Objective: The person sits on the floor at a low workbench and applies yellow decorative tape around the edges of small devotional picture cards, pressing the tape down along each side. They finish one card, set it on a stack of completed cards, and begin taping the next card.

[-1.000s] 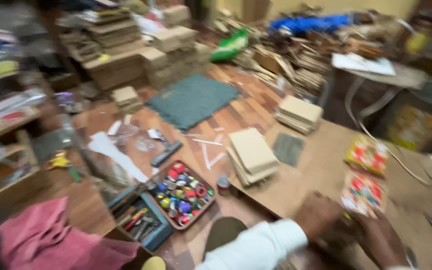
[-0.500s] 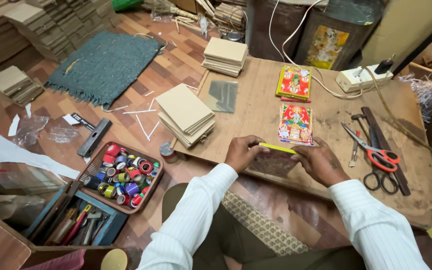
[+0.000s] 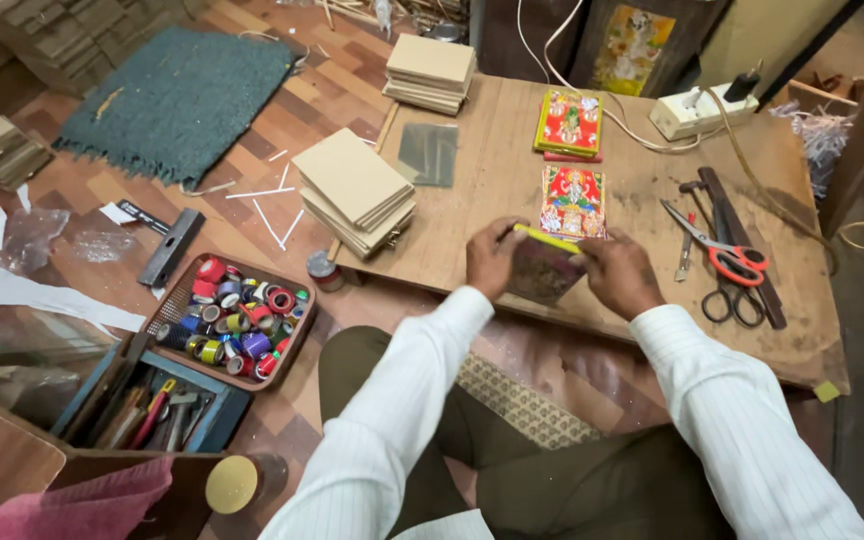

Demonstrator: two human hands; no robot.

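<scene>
At the far left a blue toolbox [image 3: 142, 410] is partly cut off by a wooden edge, its tools too crowded to count. Beside it a brown tray [image 3: 235, 318] holds many small coloured tape rolls, likewise too many to count. On the low wooden board [image 3: 492, 190] lie two stacks of tan cardboard sheets: one [image 3: 355, 190] overhanging the board's left edge, another [image 3: 428, 73] at the far edge, with a grey sheet [image 3: 428, 153] between them.

The left hand [image 3: 493, 258] and right hand [image 3: 619, 272] are both closed on a small panel with a yellow top edge [image 3: 544, 262], held tilted just above the board's near edge; its face is dim and hard to make out. Just beyond it lies one colourful picture card [image 3: 573, 200], and farther back a small pile of red-bordered ones [image 3: 568, 124], number unclear.

Bare board lies open to the right of the hands, up to red-handled scissors [image 3: 720, 253], black-handled scissors [image 3: 734, 300] and a dark strip [image 3: 742, 245]. A white power strip [image 3: 702, 108] sits at the far right edge.
</scene>
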